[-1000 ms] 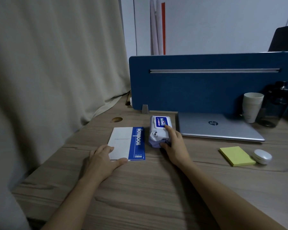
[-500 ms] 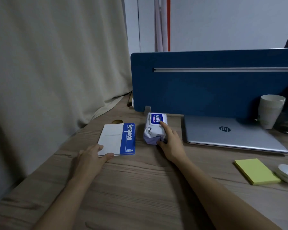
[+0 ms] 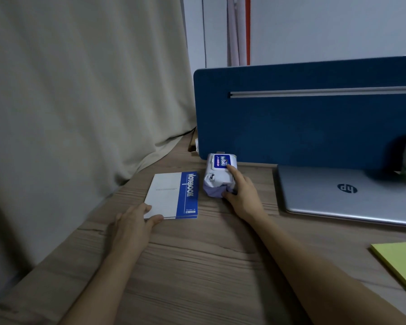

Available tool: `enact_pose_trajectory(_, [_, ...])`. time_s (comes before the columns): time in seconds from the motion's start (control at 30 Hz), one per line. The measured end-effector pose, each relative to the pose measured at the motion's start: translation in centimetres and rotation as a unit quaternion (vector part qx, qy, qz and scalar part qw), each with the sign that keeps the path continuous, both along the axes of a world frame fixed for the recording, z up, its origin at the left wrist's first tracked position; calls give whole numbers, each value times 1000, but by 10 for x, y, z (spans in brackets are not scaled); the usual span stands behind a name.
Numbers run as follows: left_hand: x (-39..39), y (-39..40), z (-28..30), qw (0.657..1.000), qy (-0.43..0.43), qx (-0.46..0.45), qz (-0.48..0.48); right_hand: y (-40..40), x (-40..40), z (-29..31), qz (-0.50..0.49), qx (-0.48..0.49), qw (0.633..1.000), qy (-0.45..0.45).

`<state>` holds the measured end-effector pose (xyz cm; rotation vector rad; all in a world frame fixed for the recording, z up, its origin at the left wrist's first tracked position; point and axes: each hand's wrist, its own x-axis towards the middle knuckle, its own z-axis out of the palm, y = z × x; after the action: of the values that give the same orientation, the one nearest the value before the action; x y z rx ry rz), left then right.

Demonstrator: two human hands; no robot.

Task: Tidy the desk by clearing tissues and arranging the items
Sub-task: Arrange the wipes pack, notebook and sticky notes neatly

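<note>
A soft, light wipes pack point(image 3: 220, 175), best taken by its sides, is gripped by the right hand point(image 3: 240, 195), while the notebook point(image 3: 174, 195) corner is pressed under the flat left hand point(image 3: 134, 225).

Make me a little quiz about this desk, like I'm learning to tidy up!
1. True or false: the laptop is open.
2. What does the right hand grip? A) sticky notes B) wipes pack C) cup
3. Fill in: the left hand rests on the near corner of the ____.

Key
1. False: its lid is shut, logo showing.
2. B: fingers and thumb curl round the wipes pack, which stands between the notebook and the laptop.
3. Notebook, lying flat on the desk.
</note>
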<state>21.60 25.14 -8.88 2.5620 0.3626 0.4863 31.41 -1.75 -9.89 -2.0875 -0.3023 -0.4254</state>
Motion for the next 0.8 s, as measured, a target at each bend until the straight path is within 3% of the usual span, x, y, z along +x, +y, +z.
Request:
enact_pose_trajectory(0.6, [4, 3, -2, 1000, -12, -19, -2, 12, 20, 4, 2, -25, 999, 27])
enact_pose_trajectory(0.8, [4, 2, 3, 1000, 13, -21, 18, 12, -1, 7, -25, 41, 998, 52])
